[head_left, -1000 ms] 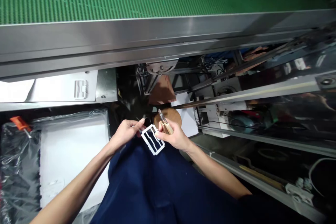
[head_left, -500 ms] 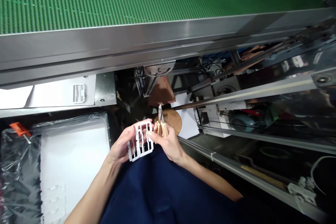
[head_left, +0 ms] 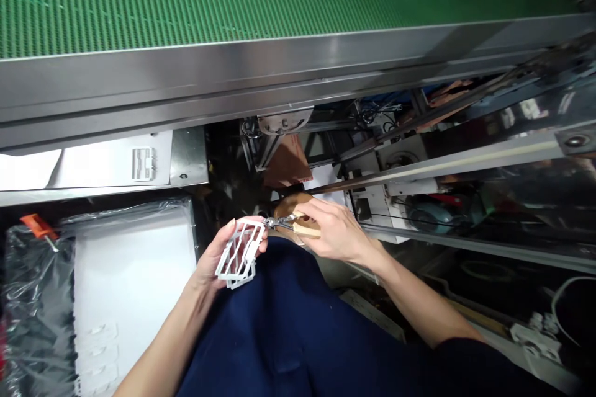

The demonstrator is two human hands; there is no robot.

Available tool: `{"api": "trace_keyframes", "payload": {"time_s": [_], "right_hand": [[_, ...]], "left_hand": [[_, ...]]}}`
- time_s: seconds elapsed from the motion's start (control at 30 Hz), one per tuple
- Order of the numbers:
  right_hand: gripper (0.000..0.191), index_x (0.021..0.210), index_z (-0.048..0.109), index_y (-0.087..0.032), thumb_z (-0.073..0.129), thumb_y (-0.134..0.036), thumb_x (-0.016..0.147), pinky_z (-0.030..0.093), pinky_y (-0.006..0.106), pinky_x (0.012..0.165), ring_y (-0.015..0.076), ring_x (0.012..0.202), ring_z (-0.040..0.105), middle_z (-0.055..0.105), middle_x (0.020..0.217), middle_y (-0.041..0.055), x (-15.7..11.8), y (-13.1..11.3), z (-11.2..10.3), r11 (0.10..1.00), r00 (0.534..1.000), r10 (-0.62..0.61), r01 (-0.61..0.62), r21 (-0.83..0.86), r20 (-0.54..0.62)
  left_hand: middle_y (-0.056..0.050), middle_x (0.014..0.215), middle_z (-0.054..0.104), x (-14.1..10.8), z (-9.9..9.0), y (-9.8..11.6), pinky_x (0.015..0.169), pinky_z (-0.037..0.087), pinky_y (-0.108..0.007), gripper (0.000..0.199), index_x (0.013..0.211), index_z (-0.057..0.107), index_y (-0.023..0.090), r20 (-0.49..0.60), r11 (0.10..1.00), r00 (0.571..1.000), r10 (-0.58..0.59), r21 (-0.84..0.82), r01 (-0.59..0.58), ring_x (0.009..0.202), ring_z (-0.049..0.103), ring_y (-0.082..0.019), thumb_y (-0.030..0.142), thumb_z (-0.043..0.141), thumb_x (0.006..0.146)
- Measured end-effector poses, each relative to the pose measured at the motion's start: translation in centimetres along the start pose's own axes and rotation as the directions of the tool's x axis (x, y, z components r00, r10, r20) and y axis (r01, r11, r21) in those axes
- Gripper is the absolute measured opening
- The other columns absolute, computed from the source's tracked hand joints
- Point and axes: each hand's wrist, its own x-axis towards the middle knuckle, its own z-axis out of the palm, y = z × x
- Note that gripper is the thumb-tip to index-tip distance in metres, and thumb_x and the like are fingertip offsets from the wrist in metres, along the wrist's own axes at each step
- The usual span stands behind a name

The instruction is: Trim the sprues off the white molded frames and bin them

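White plastic frames, overlapping one another, are held in my left hand in front of the dark blue clothing. From the right, my right hand grips pliers with pale yellow handles. The tool's metal jaws point left and meet the upper right corner of the frames; whether they close on the plastic is too small to tell. My left fingers show behind and above the frames.
A green conveyor belt carries several white frames along the top. Its metal edge runs below. At left are a lined box with white parts, an orange-handled tool and a steel shelf holding another frame.
My right hand has moved right, away from the frames' face, and the pliers have turned from pointing up to pointing left. The frames in my left hand have tilted and now overlap more.
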Motion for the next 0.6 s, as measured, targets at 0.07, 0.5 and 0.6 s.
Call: {"api": "trace_keyframes", "payload": {"time_s": [0.07,0.5,0.6], "right_hand": [[0.023,0.096,0.057,-0.018,0.057,-0.028,0.075,0.038,0.026,0.071,0.0163,0.078,0.054,0.061,0.086,0.0038,0.2,0.1,-0.2,0.999,1.000,-0.025,0.026,-0.041,0.017],[0.021,0.093,0.058,-0.019,0.057,-0.031,0.076,0.034,0.026,0.065,0.0159,0.073,0.053,0.061,0.083,0.0030,1.2,0.1,-0.4,0.989,0.994,-0.099,0.104,-0.108,0.051],[0.018,0.088,0.058,-0.019,0.056,-0.032,0.076,0.031,0.026,0.060,0.0146,0.069,0.052,0.060,0.078,0.0017,1.2,0.1,-0.4,0.988,0.995,-0.093,0.098,-0.118,0.048]], "left_hand": [[-0.011,0.085,0.069,0.0,0.1,0.0,0.063,0.051,-0.023,0.038,0.101,0.068,0.009,-0.014,1.000,1.000,-0.017,-0.023,0.016,0.069,0.062,-0.019,0.039,0.062,0.078],[-0.011,0.081,0.068,0.3,-0.3,0.2,0.062,0.048,-0.023,0.039,0.103,0.067,0.011,-0.025,0.999,1.000,-0.010,0.048,0.011,0.067,0.060,-0.018,0.041,0.060,0.079],[-0.010,0.082,0.068,0.2,-0.2,0.3,0.063,0.048,-0.023,0.037,0.103,0.068,0.011,-0.024,0.998,1.000,-0.016,0.064,0.017,0.068,0.060,-0.018,0.039,0.057,0.081]]}}
